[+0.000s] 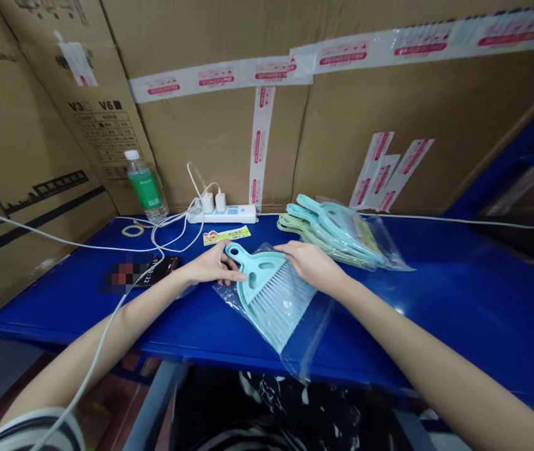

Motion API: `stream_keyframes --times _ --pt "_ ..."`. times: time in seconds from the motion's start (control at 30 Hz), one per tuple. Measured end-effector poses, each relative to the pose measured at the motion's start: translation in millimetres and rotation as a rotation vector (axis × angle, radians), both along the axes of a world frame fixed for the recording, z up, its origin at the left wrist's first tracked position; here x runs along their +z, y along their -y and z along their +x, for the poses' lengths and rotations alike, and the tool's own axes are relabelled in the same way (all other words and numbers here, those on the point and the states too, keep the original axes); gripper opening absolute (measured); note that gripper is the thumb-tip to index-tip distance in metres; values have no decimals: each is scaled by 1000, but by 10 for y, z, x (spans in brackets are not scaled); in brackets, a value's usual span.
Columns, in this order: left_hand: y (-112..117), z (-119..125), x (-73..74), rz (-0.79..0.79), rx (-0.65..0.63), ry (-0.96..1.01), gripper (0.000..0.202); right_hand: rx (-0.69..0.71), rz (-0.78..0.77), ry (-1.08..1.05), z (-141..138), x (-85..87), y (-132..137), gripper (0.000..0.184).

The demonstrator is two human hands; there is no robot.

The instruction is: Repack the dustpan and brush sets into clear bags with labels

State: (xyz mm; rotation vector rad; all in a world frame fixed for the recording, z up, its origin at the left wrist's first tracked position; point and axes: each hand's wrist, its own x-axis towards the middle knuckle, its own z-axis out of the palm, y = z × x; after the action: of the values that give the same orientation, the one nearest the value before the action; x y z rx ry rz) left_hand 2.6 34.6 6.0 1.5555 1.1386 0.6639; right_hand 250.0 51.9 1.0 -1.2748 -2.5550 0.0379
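A light turquoise hand brush (263,270) with pale bristles lies over a matching dustpan, bristles towards me. A clear plastic bag (311,341) surrounds their lower part and hangs past the table's front edge. My left hand (215,266) is closed at the handle end, thumb on the brush's left side. My right hand (308,262) pinches the upper right corner of the brush and the bag there; its fingertips are partly hidden. Behind my right hand lies a stack of bagged turquoise and green brush and dustpan sets (337,228).
On the blue table (436,300) are a phone (163,272), a yellow-green printed card (227,235) and a white power strip (233,216) with plugs. A water bottle (147,188) stands at the back left. A white cable (107,338) crosses over my left arm. Cardboard (201,138) walls the back.
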Motion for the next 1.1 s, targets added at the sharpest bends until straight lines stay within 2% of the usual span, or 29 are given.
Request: stream_keyframes --times 0.13,0.2,0.27,0.3,0.37,0.47,0.53,0.67,0.77,0.87,0.97,1.1 --pt "-3 -33 -17 -54 -16 49 69 56 44 -28 32 118 65 40" --pt "-19 -57 -23 -72 -15 73 66 62 101 -86 52 223 134 30" --pt "-37 -80 -27 -85 -8 95 65 17 59 -144 83 346 215 19" --pt "-44 -92 -25 -89 -3 103 63 -32 -24 -156 104 408 254 19" --pt "-51 -124 -5 -95 2 109 59 -106 -282 -92 157 512 315 29" --pt "-34 -194 76 -105 -11 99 52 -155 -678 27 232 583 345 36" --pt "-12 -247 153 -113 -32 66 48 -163 -791 57 252 572 331 33" --pt "11 -280 242 -152 -52 -27 43 -166 -777 23 215 493 284 26" --pt "-4 -206 190 -155 43 -15 39 -179 -737 -13 154 445 274 22" --pt "-30 -115 95 -133 86 -12 38 -185 -708 -39 104 420 277 21" --pt "-49 -82 45 -76 107 4 44 -223 -707 -90 92 410 268 22" --pt "-78 -148 74 65 178 72 40 -255 -755 -176 121 399 227 25"
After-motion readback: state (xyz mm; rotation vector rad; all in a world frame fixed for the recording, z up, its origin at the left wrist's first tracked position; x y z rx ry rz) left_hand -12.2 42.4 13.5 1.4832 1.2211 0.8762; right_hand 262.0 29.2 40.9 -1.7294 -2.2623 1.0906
